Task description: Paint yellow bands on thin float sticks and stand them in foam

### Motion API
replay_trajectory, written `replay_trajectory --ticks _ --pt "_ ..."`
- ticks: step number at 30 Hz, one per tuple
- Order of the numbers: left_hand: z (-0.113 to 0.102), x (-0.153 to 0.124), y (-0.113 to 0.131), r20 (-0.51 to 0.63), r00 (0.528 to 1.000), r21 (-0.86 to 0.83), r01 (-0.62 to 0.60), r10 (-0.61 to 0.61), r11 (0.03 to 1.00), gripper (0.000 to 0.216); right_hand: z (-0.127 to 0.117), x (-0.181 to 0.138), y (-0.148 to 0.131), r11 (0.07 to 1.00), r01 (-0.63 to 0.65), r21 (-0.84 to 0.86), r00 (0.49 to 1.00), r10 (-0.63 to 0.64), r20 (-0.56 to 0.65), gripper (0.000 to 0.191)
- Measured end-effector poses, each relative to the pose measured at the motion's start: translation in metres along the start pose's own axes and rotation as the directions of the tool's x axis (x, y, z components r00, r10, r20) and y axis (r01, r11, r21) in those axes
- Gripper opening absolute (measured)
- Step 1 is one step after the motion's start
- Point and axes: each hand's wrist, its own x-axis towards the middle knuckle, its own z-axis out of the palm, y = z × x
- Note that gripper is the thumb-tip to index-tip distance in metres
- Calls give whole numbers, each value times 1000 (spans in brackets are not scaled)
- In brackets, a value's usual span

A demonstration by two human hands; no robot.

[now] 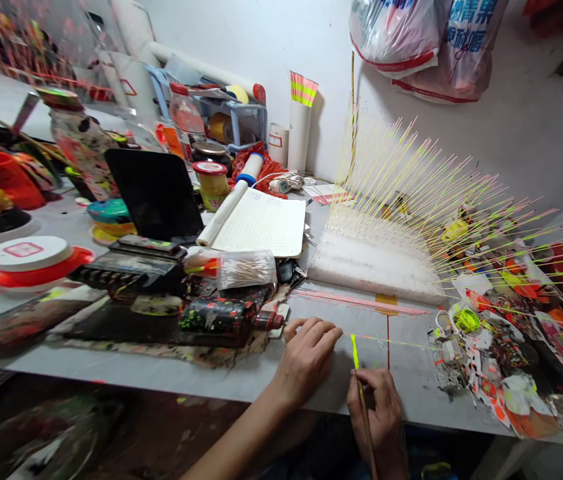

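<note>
My right hand [384,407] grips a paintbrush [355,353] with its bristles pointing away from me, coated in bright yellow paint. The brush tip is at or very near a thin yellow-and-pink stick [401,342] lying roughly level above the table. My left hand [314,347] is closed at the stick's left end, its fingertips pinching it. Behind my hands, several thin pink sticks [356,300] lie on the table. Beyond them a white foam block [371,263] holds many slender yellow-tinted sticks [406,180] that fan out upward.
Paint-stained scraps [506,367] crowd the right side. To the left sit a pack of cotton swabs [246,270], a paint-spattered motor-like device [218,320], an open notebook [261,220], a dark upright screen [154,193] and a spool [28,257]. Plastic bags [396,40] hang on the wall.
</note>
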Motion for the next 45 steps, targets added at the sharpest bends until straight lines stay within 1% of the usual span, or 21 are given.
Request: replay_trajectory --ticks 7,12,14,17,19,23,28,31,36,41,45 --pt "0 0 -1 8 1000 2 -5 5 1000 24 -4 -4 1 998 -54 -21 999 54 2 10" --pt "1 0 0 -4 1000 0 -8 8 1000 24 -8 -5 -1 998 -63 0 998 63 -3 12" --pt "0 0 0 -1 1000 0 -3 3 1000 24 -10 -2 -3 999 -36 28 999 36 -3 15" --pt "-5 1 -3 16 1000 15 7 -7 1000 22 -12 3 -8 994 80 77 996 -82 26 21" --pt "-10 1 -8 30 1000 37 -6 5 999 21 -9 6 -12 989 117 90 992 -122 45 23" --pt "-19 -2 -21 31 998 81 -54 51 995 21 4 5 -17 993 90 74 996 -90 -4 19" --pt "-22 -5 -26 17 999 104 -52 50 993 22 17 3 -17 997 74 38 997 -75 11 16" --pt "-21 -5 -23 11 999 97 -45 44 994 20 17 8 -19 995 98 9 995 -98 4 15" --pt "-20 -5 -22 -17 999 88 -50 51 995 21 14 19 -25 990 140 -33 990 -139 31 12" --pt "-20 -4 -22 -20 999 84 -48 50 995 24 12 17 -24 992 115 -59 993 -113 30 11" --pt "-20 -5 -22 -13 999 90 -41 42 995 23 12 12 -21 995 67 -67 998 -66 9 11"
